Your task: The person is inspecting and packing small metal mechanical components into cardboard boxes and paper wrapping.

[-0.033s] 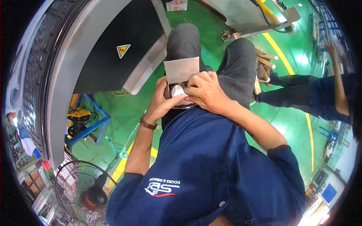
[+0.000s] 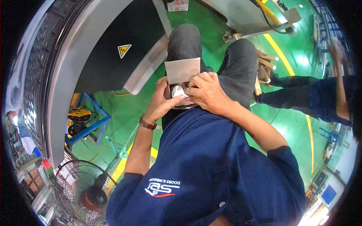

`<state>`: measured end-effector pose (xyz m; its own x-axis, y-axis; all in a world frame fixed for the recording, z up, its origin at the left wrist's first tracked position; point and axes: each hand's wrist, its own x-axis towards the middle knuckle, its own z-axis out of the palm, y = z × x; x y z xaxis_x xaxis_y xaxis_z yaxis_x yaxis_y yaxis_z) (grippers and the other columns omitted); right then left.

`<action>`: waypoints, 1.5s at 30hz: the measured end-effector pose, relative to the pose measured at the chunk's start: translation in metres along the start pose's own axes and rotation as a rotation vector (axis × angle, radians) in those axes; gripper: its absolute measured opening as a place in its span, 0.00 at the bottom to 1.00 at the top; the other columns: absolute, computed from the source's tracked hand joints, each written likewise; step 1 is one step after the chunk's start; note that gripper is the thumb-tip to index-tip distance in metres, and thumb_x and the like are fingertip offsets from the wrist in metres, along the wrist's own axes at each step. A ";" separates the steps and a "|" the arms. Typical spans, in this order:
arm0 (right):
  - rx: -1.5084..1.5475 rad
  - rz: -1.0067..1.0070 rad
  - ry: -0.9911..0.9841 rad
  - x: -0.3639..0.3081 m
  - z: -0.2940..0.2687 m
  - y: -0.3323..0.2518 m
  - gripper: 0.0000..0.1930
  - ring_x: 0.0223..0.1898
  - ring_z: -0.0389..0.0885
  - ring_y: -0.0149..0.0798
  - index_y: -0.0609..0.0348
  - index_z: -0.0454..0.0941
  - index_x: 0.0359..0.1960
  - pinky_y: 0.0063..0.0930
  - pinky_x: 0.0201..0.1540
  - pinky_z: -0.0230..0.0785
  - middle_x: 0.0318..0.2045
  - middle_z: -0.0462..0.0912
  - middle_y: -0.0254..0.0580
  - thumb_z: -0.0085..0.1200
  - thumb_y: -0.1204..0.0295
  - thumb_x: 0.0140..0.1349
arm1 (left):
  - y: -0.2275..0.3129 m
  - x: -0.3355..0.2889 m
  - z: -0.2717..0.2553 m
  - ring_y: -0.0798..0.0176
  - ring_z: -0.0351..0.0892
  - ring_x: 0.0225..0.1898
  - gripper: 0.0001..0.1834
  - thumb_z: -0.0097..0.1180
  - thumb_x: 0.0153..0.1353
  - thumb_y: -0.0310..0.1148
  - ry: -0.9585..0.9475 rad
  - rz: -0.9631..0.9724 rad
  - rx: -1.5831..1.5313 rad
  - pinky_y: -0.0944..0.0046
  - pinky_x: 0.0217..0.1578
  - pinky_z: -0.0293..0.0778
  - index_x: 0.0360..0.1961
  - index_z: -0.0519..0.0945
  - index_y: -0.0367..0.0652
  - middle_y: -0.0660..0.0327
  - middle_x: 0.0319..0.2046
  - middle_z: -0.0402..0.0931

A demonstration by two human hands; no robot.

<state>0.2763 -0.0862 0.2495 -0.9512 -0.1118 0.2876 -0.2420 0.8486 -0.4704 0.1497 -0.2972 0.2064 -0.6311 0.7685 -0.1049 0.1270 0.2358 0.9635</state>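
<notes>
A small white box with its lid flap raised rests on my lap, close to my belly. Inside it lies a crumpled white wrapping, with something darker and shiny partly showing beside it. My left hand is closed round the box's left side, its thumb laid across the wrapping. Over the right side bends my right hand, with fingers curled and thumb tip close to the left thumb. What the right fingers pinch is hidden beneath them.
A large grey and black machine curves along the left. Below it stands a black fan. Wooden pieces lie right of my knees. Another person's legs reach in from the right over the green floor.
</notes>
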 end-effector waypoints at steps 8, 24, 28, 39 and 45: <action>-0.040 0.012 -0.152 0.000 0.000 0.001 0.13 0.49 0.74 0.38 0.46 0.87 0.43 0.42 0.55 0.59 0.40 0.79 0.29 0.70 0.65 0.55 | -0.002 -0.003 0.016 0.53 0.71 0.67 0.32 0.71 0.64 0.41 0.102 -0.013 -0.049 0.55 0.70 0.65 0.63 0.77 0.35 0.52 0.62 0.72; 0.318 0.359 0.112 -0.033 -0.025 0.017 0.29 0.61 0.79 0.54 0.57 0.79 0.59 0.44 0.64 0.72 0.56 0.81 0.49 0.75 0.65 0.57 | 0.004 -0.008 0.010 0.49 0.69 0.68 0.31 0.78 0.57 0.40 0.351 0.099 0.025 0.51 0.68 0.67 0.57 0.79 0.38 0.51 0.65 0.70; 0.462 0.494 0.047 -0.034 -0.025 0.010 0.25 0.57 0.83 0.53 0.59 0.77 0.57 0.41 0.61 0.73 0.54 0.83 0.50 0.73 0.66 0.62 | 0.024 -0.020 0.007 0.44 0.68 0.70 0.35 0.82 0.52 0.44 0.469 0.332 0.418 0.47 0.69 0.66 0.58 0.80 0.41 0.50 0.70 0.66; 0.486 0.522 0.031 -0.026 -0.021 0.005 0.20 0.52 0.86 0.51 0.58 0.77 0.56 0.39 0.56 0.75 0.50 0.85 0.48 0.68 0.67 0.67 | 0.038 -0.025 -0.004 0.38 0.58 0.77 0.29 0.81 0.47 0.43 0.164 0.306 0.600 0.41 0.74 0.57 0.51 0.88 0.46 0.50 0.75 0.65; 0.503 0.498 0.051 -0.024 -0.022 0.006 0.19 0.55 0.86 0.54 0.57 0.77 0.57 0.42 0.59 0.76 0.51 0.85 0.49 0.65 0.67 0.67 | 0.054 -0.024 -0.009 0.36 0.55 0.78 0.26 0.79 0.48 0.36 0.218 0.353 0.589 0.42 0.75 0.55 0.50 0.88 0.43 0.47 0.74 0.67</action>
<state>0.3019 -0.0672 0.2585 -0.9647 0.2616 -0.0290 0.1484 0.4494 -0.8809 0.1647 -0.3079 0.2634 -0.6070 0.7362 0.2991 0.7045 0.3244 0.6313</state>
